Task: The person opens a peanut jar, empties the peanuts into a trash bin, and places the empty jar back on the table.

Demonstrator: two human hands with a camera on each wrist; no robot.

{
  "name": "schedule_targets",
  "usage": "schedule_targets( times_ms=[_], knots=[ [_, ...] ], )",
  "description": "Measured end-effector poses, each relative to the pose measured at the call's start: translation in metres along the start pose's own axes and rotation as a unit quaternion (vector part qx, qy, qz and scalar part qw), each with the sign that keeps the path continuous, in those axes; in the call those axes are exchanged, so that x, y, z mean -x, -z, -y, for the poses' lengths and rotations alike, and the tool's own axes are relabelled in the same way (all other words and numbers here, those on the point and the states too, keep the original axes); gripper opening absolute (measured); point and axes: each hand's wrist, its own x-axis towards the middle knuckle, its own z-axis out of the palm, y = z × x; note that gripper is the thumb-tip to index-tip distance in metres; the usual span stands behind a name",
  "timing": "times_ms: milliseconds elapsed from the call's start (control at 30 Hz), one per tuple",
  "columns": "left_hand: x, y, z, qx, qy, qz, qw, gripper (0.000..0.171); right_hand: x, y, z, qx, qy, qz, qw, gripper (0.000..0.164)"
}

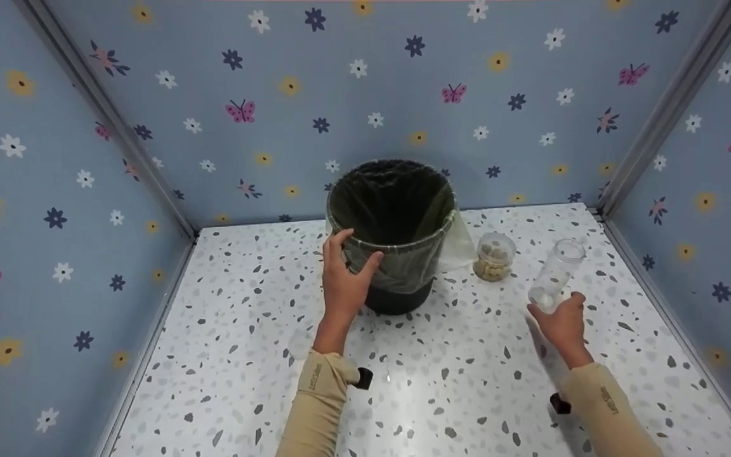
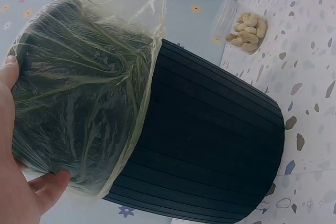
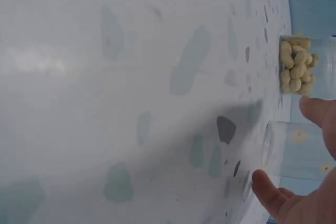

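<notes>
A dark ribbed trash bin (image 1: 398, 301) stands at the back, lined with a thin translucent bag (image 2: 89, 93) folded over its rim. My left hand (image 1: 346, 285) is at the bin's front left, thumb and fingers spread, with fingertips on the bag around the rim. On the right, my right hand (image 1: 562, 324) is at the near side of a tall clear plastic jar (image 1: 557, 271), its thumb and fingers apart around the base. Nothing shows inside that jar. Between bin and jar sits a smaller clear jar (image 1: 494, 257) partly filled with peanuts (image 3: 297, 66).
The white speckled tabletop (image 1: 245, 381) has blue flowered panels (image 1: 365, 101) at the back and both sides. A loose flap of the bag (image 1: 459, 244) hangs from the bin's right side, close to the peanut jar.
</notes>
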Motion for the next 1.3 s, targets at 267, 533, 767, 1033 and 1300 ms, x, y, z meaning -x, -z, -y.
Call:
schedule_targets(
  times_ms=[267, 533, 767, 1033, 1300],
  knots=[
    [0.0, -0.002, 0.0, -0.006, -0.007, -0.004, 1.0, 0.067, 0.027, -0.003, -0.003, 0.011, 0.002, -0.043, 0.999, 0.071],
    [0.0, -0.002, 0.0, -0.019, 0.006, -0.006, 0.9998, 0.065, 0.039, -0.015, -0.002, 0.026, 0.074, -0.106, 0.991, 0.026],
    [0.0, -0.001, 0.0, -0.017, 0.0, -0.004, 0.9998, 0.067, 0.044, -0.024, 0.014, 0.025, 0.133, -0.104, 0.985, 0.012],
    [0.004, -0.003, -0.001, -0.029, 0.006, -0.018, 0.9994, 0.064, 0.04, -0.024, 0.048, 0.015, 0.219, -0.102, 0.97, 0.007],
    [0.001, -0.002, 0.0, -0.04, 0.001, -0.014, 0.9991, 0.063, 0.012, -0.026, 0.081, 0.008, 0.273, -0.101, 0.957, 0.011]
  ],
)
